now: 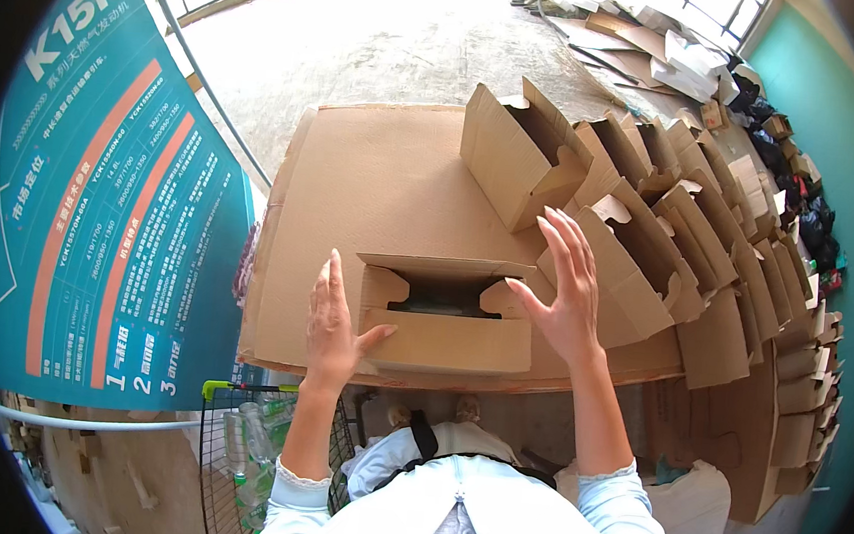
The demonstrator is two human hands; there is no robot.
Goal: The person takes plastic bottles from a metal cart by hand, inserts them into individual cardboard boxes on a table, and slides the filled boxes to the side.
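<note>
Head view: open hands flank box.

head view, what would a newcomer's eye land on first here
First the open cardboard box at the near edge of the cardboard-covered table, with the left hand touching its left end and the right hand spread open at its right end. Next, the long row of folded boxes leaning one on another across the right side. On the left hangs a big teal poster.
</note>
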